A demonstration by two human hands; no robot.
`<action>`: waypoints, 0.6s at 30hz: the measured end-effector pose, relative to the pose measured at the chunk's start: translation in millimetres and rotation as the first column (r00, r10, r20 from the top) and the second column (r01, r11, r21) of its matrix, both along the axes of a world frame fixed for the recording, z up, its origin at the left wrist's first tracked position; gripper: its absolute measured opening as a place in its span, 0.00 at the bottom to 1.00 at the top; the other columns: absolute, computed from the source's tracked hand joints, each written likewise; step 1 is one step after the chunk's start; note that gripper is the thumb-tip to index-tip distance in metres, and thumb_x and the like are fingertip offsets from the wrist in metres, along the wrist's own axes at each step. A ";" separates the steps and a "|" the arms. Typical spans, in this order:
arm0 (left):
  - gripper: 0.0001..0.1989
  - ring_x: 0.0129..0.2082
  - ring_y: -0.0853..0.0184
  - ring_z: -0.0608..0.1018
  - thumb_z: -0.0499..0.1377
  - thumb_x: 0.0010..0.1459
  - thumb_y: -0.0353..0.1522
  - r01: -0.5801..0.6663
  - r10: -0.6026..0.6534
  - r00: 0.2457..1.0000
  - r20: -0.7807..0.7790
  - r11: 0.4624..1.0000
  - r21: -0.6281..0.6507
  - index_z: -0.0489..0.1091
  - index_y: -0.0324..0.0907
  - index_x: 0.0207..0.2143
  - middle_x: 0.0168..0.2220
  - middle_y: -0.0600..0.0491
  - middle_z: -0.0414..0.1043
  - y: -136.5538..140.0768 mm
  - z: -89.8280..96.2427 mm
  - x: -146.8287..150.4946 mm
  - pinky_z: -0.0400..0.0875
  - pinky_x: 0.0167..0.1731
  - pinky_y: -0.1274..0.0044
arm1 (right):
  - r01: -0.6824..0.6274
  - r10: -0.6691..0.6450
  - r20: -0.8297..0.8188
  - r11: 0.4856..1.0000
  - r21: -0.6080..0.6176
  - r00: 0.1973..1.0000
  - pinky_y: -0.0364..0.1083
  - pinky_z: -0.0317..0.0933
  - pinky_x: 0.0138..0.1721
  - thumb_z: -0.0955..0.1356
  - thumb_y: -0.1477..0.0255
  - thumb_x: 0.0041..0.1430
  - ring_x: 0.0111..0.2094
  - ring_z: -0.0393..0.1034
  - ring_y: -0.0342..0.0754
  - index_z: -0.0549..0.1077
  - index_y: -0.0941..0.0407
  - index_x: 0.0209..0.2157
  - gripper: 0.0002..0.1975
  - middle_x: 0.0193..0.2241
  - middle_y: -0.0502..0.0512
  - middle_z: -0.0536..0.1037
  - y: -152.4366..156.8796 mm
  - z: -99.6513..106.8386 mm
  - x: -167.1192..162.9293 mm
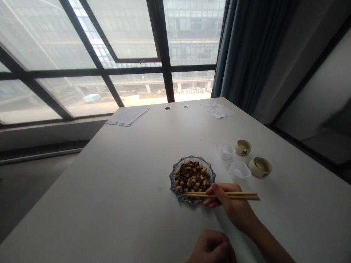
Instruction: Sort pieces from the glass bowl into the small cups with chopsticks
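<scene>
My right hand (pixel 230 201) is closed around a pair of wooden chopsticks (pixel 244 196), which lie nearly level and point left. Their tips reach the near side of a scalloped glass bowl (pixel 173 182), over the mix in it. That mix of nuts and dark seeds (pixel 192 173) fills the bowl; some look like peanuts in the shell. I cannot tell whether the tips pinch a piece. Below, at the bottom edge of the view, my left hand (pixel 212 247) rests in a fist near the table, with nothing seen in it.
Right of the bowl stand two clear plastic cups (pixel 226 152) and two small beige ceramic bowls (pixel 260 168). Paper sheets lie on the white table (pixel 123 175) at the far left (pixel 127 116) and far right (pixel 218 110). Windows and a dark curtain (pixel 244 47) are beyond.
</scene>
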State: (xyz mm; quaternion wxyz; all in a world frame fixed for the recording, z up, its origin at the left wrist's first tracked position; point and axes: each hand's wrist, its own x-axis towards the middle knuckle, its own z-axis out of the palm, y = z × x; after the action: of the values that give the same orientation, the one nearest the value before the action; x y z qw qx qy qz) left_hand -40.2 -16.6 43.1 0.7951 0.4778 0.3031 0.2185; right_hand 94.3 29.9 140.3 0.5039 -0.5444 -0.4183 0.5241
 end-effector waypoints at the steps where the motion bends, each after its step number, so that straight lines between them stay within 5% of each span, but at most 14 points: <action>1: 0.40 0.18 0.73 0.63 0.60 0.44 0.70 -0.001 0.001 1.000 0.001 1.000 -0.004 0.66 0.39 0.19 0.20 0.53 0.65 0.2 0.8 0.2 0.53 0.22 0.79 | 0.004 -0.004 -0.008 1.000 -0.006 1.000 0.51 0.78 0.31 0.71 0.37 0.49 0.28 0.83 0.59 0.82 0.61 0.32 0.36 0.26 0.64 0.85 -0.1 -1.1 -0.1; 18: 0.40 0.15 0.75 0.61 0.62 0.48 0.67 -0.011 0.013 0.997 0.074 1.000 -0.022 0.70 0.36 0.20 0.16 0.54 0.62 -0.7 -9.1 1.1 0.49 0.18 0.79 | 0.099 -0.098 -0.093 0.995 0.008 0.991 0.49 0.79 0.28 0.73 0.40 0.50 0.27 0.84 0.58 0.84 0.62 0.30 0.35 0.27 0.66 0.85 -0.3 2.9 3.7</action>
State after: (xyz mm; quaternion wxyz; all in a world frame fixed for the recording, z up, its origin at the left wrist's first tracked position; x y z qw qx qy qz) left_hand -39.1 -17.3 33.9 0.8096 0.4589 0.2787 0.2374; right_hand 98.0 29.6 143.2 0.5514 -0.5364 -0.3704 0.5206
